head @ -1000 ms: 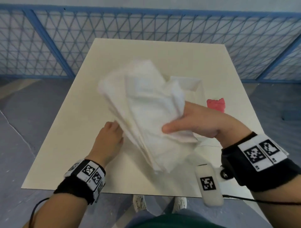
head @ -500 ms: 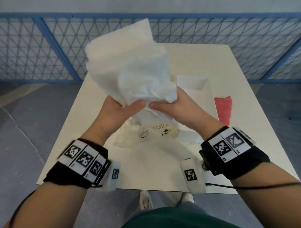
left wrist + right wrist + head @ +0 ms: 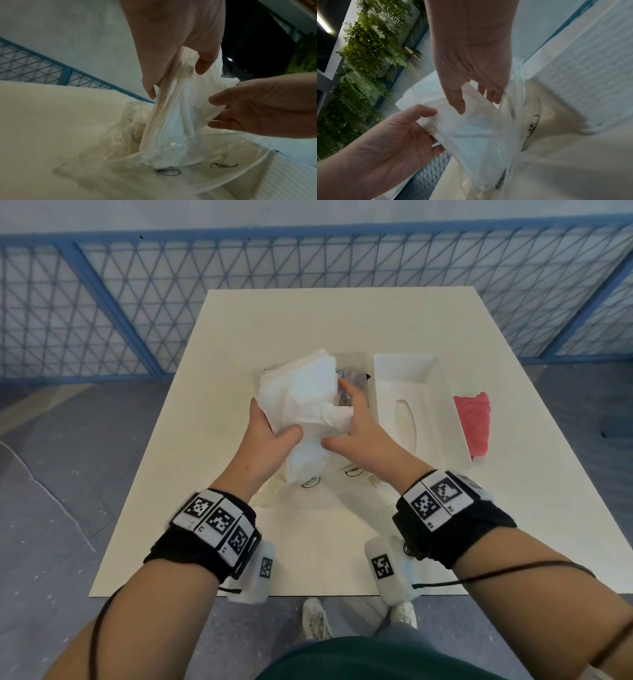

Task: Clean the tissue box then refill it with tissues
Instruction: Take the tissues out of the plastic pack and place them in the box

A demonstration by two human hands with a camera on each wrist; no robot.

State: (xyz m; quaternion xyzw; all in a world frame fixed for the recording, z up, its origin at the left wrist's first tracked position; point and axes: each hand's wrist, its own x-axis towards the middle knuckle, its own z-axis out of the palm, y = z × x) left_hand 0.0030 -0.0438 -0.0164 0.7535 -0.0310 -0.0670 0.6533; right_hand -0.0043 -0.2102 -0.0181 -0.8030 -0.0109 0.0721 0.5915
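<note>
Both hands hold a thick stack of white tissues over the middle of the table. My left hand grips its left side, thumb on top. My right hand pinches the right side. In the left wrist view the tissues hang from my left hand, and their lower end sits in the clear plastic wrapper. In the right wrist view my right hand holds the tissues from above. The white tissue box, with an oval slot, lies just right of the hands.
A red cloth lies right of the box. The clear wrapper with black printed marks is spread on the cream table under the hands. A blue mesh fence runs behind the table. My shoes show under the near edge.
The tissue stack has come down from in front of the fence to just above the wrapper. My left hand, off the stack a second ago, now grips it.
</note>
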